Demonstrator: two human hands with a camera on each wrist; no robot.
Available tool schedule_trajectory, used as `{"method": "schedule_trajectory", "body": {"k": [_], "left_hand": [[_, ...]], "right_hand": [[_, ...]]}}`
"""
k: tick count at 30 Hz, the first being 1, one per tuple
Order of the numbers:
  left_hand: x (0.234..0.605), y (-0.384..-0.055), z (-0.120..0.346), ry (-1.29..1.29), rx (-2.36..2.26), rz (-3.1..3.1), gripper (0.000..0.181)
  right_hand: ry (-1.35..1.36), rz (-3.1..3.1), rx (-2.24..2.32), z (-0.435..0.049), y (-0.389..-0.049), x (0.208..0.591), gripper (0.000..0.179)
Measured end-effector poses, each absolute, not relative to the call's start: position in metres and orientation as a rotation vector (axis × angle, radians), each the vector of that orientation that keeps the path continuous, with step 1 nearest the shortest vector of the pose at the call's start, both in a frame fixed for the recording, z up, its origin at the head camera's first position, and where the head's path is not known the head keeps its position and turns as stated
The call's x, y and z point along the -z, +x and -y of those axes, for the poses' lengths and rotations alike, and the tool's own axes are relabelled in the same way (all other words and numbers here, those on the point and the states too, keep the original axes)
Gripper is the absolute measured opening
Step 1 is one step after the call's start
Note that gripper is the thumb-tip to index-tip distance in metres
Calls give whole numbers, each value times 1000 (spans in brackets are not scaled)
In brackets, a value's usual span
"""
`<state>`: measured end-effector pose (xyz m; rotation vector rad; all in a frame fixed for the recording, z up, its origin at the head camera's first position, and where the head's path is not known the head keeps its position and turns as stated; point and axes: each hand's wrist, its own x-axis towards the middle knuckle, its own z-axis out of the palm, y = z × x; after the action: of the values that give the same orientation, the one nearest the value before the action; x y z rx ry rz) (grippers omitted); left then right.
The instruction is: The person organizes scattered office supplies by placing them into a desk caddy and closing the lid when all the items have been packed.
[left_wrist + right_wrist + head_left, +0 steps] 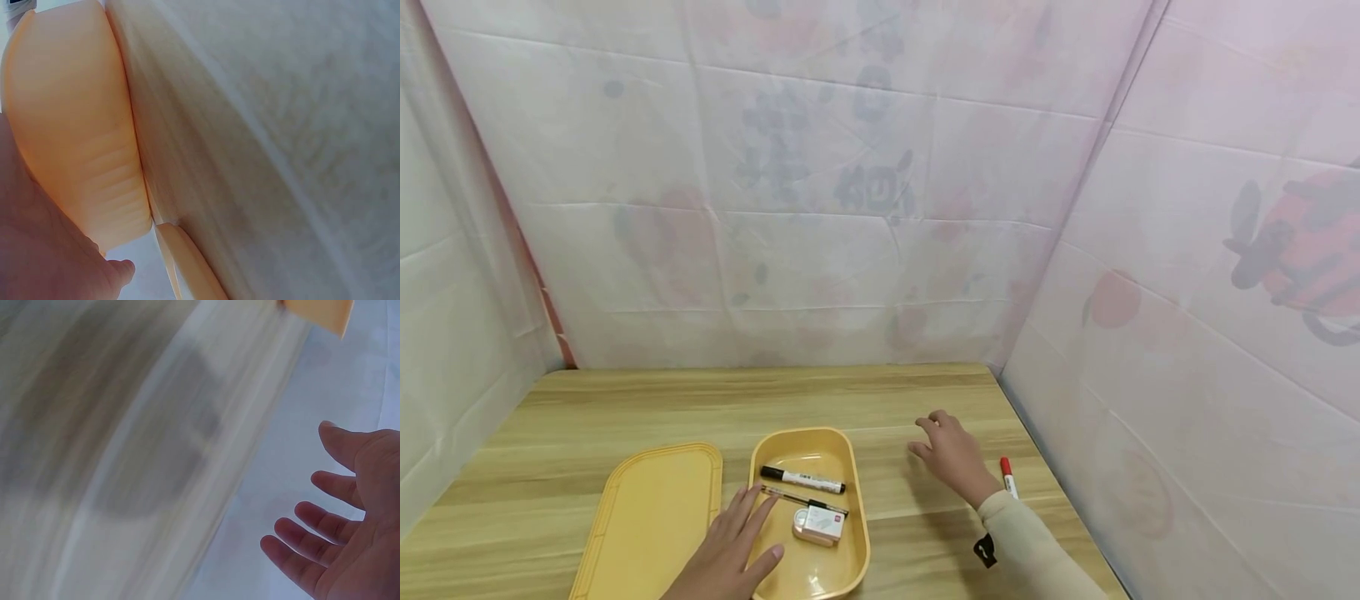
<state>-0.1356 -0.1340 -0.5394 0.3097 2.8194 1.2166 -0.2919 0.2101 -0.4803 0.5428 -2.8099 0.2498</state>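
My left hand (pixel 722 542) lies at the left rim of a yellow plastic box (pixel 861 533), fingers extended and spread over its edge. Inside the box are a black-capped whiteboard marker (pixel 805 479), a slim dark pen (pixel 827 505) and a small white eraser-like block (pixel 825 522) on top of a pale rounded item (pixel 808 533). In the left wrist view, that hand (pixel 50 237) is against the box's side (pixel 75 125). My right hand (pixel 955 457) hovers right of the box, holding nothing; its fingers (pixel 303 540) are loosely spread in the right wrist view.
A yellow lid (pixel 651 517) lies flat on the wood-grain table (pixel 760 400), left of the box. Near the right table edge is a red-capped marker (pixel 1007 471), partly hidden by the right sleeve (pixel 1022 533). Printed cloth walls (pixel 820 275) enclose the table's back and sides.
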Motion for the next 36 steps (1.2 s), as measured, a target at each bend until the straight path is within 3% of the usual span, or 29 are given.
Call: {"method": "schedule_trajectory", "body": {"k": [36], "left_hand": [[549,-138,128,368,-1221,-2939,65]], "right_hand": [[-55,2988,-354,-323,-281,511,51]]}}
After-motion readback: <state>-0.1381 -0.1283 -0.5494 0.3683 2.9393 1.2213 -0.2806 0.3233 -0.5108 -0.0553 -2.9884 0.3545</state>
